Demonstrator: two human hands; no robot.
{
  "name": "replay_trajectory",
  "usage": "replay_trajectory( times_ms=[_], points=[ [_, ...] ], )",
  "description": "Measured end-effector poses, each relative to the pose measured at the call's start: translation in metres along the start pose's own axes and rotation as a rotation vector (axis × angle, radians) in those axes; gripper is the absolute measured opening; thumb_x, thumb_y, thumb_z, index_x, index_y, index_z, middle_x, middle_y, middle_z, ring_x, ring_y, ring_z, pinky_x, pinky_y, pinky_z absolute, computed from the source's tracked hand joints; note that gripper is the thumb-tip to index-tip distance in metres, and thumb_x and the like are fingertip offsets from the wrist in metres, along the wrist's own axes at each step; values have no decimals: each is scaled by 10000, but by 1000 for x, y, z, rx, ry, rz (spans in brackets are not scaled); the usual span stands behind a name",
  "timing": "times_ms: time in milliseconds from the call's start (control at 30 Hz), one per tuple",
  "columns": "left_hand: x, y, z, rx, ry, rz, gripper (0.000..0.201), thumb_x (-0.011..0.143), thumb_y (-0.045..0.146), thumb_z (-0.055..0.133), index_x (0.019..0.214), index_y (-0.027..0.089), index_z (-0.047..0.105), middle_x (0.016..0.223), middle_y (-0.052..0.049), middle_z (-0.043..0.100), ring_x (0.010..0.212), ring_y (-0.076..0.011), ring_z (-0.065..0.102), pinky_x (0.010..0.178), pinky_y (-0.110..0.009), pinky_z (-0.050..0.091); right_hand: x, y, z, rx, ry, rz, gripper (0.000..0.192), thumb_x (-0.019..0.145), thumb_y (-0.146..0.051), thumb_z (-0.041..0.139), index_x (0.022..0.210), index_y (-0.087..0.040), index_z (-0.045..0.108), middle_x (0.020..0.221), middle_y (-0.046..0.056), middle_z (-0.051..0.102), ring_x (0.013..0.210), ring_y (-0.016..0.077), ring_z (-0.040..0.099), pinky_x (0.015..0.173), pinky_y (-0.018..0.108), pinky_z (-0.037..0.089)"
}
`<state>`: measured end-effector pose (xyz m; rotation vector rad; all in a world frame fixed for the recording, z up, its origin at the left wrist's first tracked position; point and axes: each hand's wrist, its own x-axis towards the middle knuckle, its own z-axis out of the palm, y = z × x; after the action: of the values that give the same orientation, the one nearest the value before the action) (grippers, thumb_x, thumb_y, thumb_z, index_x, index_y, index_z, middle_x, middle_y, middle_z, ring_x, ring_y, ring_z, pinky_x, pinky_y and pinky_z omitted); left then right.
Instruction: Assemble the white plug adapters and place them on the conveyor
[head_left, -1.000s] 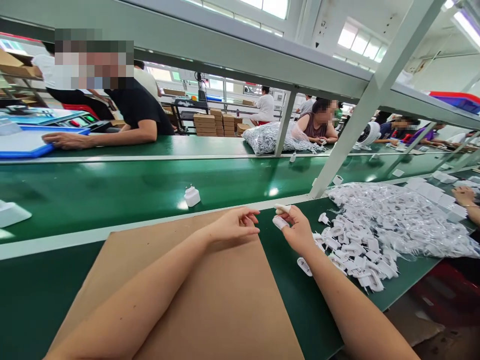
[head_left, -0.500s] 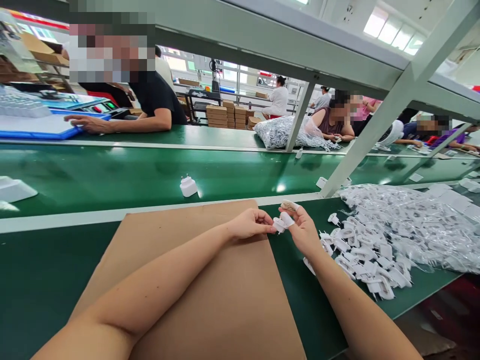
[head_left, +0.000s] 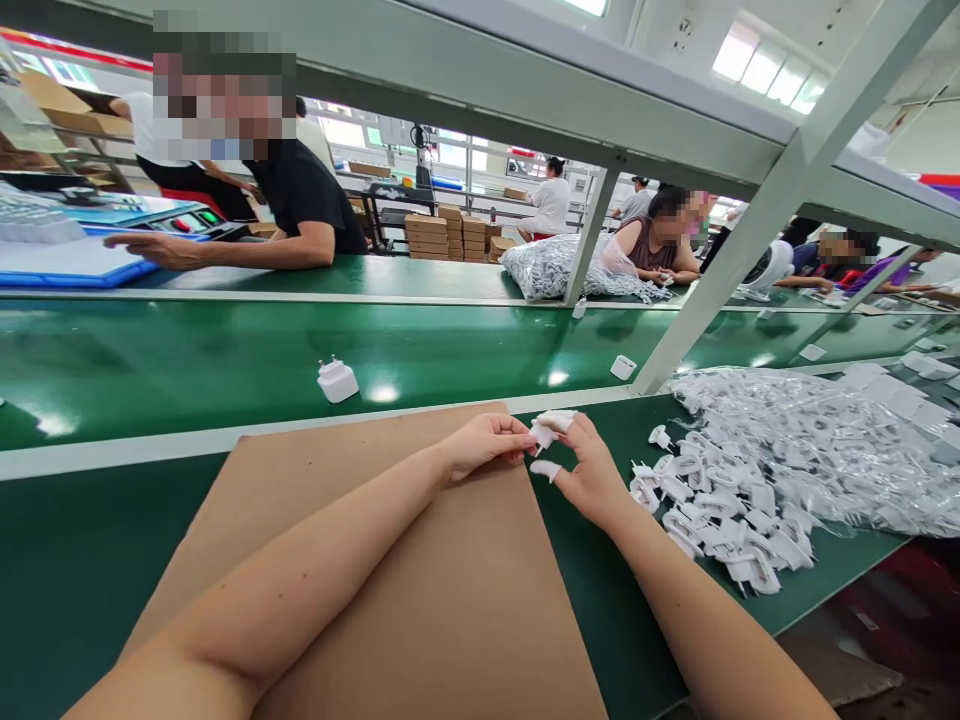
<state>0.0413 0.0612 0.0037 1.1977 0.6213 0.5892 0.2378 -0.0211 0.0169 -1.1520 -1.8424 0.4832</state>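
Note:
My left hand (head_left: 487, 447) pinches a small white plug piece (head_left: 541, 437) between thumb and fingertips, over the right edge of a brown cardboard sheet (head_left: 420, 580). White coverings wrap the thumb and fingertips of my right hand (head_left: 596, 480). Its thumb stands apart below the plug piece, while its covered fingers are at the piece's upper side; whether they press on it I cannot tell. To the right of that hand lies a loose pile of white plug pieces (head_left: 731, 510), several with metal pins showing.
A clear plastic bag (head_left: 862, 450) full of white parts lies behind the pile. On the green conveyor belt (head_left: 225, 350) ride a white charger (head_left: 337, 380) and a white housing (head_left: 622, 367). A slanted metal post (head_left: 720, 260) rises at right. Co-workers sit across the belt.
My right thumb has come away from the plug piece and dropped lower, opening the hand. My left hand keeps its pinch. The charger on the belt has shifted left.

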Motion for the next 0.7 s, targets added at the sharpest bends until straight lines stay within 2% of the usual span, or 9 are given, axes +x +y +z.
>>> replay_trajectory(
  times_ms=[67, 133, 267, 400, 600, 700],
  points=[
    [-1, -2, -1, 7, -47, -17, 470, 659, 514, 954, 827, 134, 734, 887, -74, 764, 692, -107, 610, 690, -260, 449, -1, 0, 0, -126, -58, -28, 449, 837, -88, 654, 1249, -267, 654, 1182, 72, 608, 1134, 240, 631, 1008, 417, 555],
    [-2, -3, -3, 21, -68, -20, 439, 677, 493, 948, 832, 135, 747, 860, -71, 756, 718, -127, 633, 724, -273, 466, -3, 0, 1, -201, -59, -37, 402, 827, -37, 578, 1152, -248, 684, 1096, 65, 603, 1031, 223, 625, 916, 367, 557],
    [1, -3, -9, -8, -62, 3, 381, 736, 472, 879, 844, 119, 784, 798, -75, 732, 721, -143, 627, 753, -287, 488, -5, -1, 3, -219, -33, -30, 366, 816, -24, 550, 1083, -236, 684, 1041, 52, 590, 934, 201, 599, 830, 308, 519],
    [5, -3, -11, -68, 13, 10, 360, 712, 462, 838, 792, 115, 786, 785, -84, 725, 736, -162, 629, 743, -289, 508, -5, -2, 7, -187, -40, 19, 227, 837, -46, 564, 960, -219, 645, 977, 37, 563, 856, 187, 576, 772, 292, 491],
    [4, -13, 0, -2, 133, 108, 397, 721, 469, 857, 913, 132, 772, 856, -70, 739, 730, -150, 629, 703, -274, 508, -7, -15, 7, -284, -193, 98, 310, 801, 30, 525, 984, -200, 623, 1029, 36, 564, 792, 161, 546, 703, 275, 423],
    [9, -8, 0, 63, 203, 47, 438, 723, 452, 853, 1021, 153, 738, 932, -69, 746, 715, -140, 622, 655, -263, 493, -9, -22, 5, -367, -299, 107, 297, 777, 25, 551, 967, -193, 621, 1032, 34, 591, 802, 165, 544, 671, 280, 385]
  ],
)
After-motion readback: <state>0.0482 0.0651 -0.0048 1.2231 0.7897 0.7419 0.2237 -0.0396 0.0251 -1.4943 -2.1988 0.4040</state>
